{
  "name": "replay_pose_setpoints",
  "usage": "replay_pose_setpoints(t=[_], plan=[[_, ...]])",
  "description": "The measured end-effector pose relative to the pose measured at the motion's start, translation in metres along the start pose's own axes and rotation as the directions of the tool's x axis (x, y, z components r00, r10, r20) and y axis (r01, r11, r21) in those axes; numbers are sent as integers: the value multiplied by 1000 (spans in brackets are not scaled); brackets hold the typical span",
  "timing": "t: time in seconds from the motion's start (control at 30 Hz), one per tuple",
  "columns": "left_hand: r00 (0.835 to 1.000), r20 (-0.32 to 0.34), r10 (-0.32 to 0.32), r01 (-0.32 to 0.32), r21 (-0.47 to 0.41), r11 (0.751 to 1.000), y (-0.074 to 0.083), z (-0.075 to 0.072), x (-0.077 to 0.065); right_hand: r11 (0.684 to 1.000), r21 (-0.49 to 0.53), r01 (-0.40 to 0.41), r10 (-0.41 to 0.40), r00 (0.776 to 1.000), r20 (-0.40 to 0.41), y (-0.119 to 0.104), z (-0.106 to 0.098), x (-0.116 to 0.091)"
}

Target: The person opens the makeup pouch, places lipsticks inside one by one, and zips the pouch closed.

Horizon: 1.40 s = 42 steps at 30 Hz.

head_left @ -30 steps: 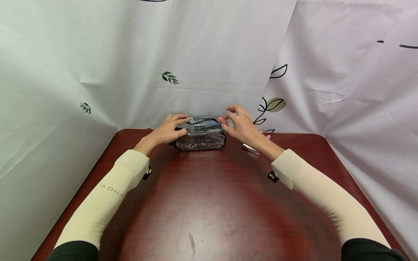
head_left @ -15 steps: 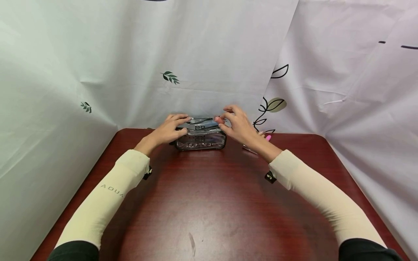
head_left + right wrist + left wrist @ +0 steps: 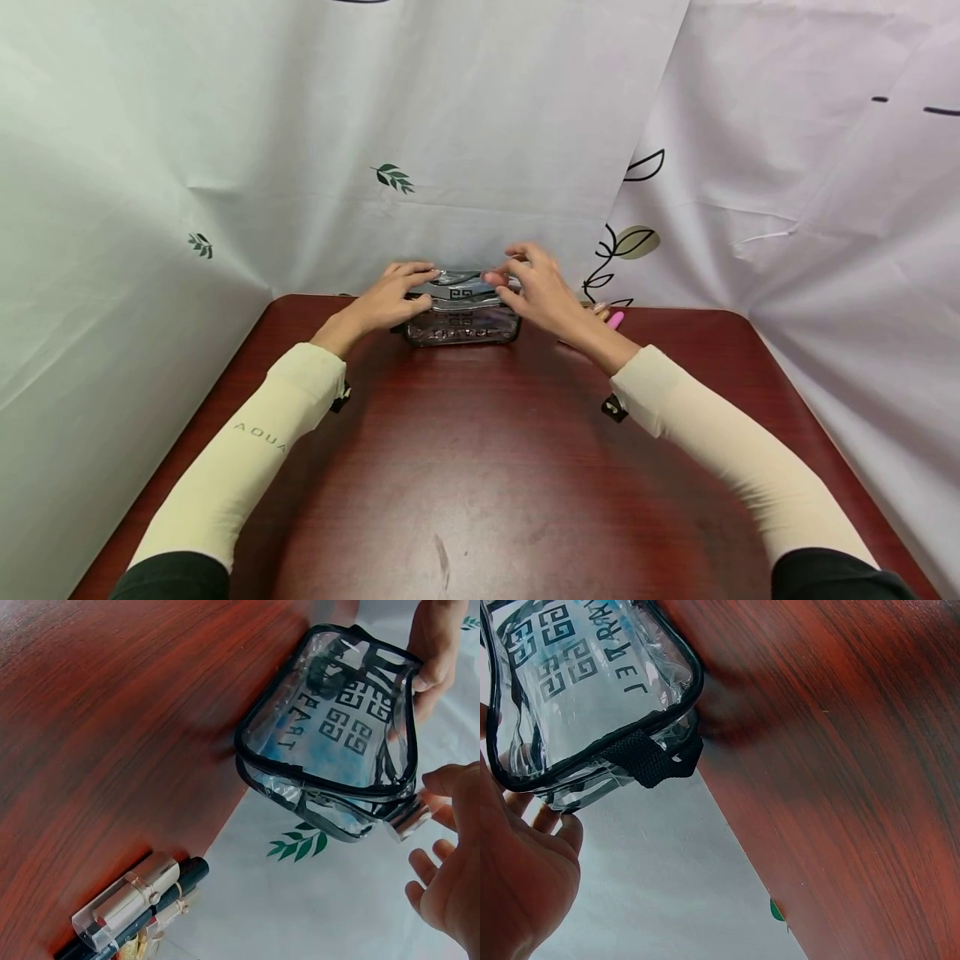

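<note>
A clear pouch [image 3: 465,323] with black piping, black motifs and "TRAVEL" lettering stands at the table's back edge. My left hand [image 3: 387,298] grips its top left end, thumb in front and fingers over the top. Above its right end, my right hand [image 3: 543,292] pinches a small shiny cylinder [image 3: 409,817] with a clear end, which looks like a cosmetic tube. In the right wrist view the cylinder is at the pouch's top edge; whether it is inside cannot be told. Something bluish shows through the plastic.
Right of the pouch lie several cosmetics: a clear-capped lipstick [image 3: 131,900], a dark slim tube [image 3: 191,874] and a pink item [image 3: 616,320], partly behind my right forearm. White cloth [image 3: 480,133] hangs behind the dark red table [image 3: 480,467].
My right hand has moved a little left over the pouch with the small cylinder. The left hand stays on the pouch. More of the pink item shows beside the right forearm.
</note>
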<state>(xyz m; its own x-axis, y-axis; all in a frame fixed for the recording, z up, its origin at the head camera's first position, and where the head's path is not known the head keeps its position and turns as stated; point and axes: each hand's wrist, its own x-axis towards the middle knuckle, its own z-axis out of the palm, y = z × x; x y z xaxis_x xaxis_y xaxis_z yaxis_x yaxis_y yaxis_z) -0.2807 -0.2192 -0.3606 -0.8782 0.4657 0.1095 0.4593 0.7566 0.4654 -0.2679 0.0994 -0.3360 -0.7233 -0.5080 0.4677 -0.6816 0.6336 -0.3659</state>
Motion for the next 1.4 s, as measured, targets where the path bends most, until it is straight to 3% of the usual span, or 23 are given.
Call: replay_pose_setpoints(t=[0.27,1.0,1.4], plan=[[1000,6,-3,3,7,1000,4,0,-1,1000,-13,22,-23,1000,-4,-2,9,0],[1000,14,-8,8,16,1000,6,0,1,998,-8,-66,66,993,97,-5,17,2],[1000,13,-17,17,15,1000,3,-1,0,999,-13,-32,33,994,101,-7,17,3]])
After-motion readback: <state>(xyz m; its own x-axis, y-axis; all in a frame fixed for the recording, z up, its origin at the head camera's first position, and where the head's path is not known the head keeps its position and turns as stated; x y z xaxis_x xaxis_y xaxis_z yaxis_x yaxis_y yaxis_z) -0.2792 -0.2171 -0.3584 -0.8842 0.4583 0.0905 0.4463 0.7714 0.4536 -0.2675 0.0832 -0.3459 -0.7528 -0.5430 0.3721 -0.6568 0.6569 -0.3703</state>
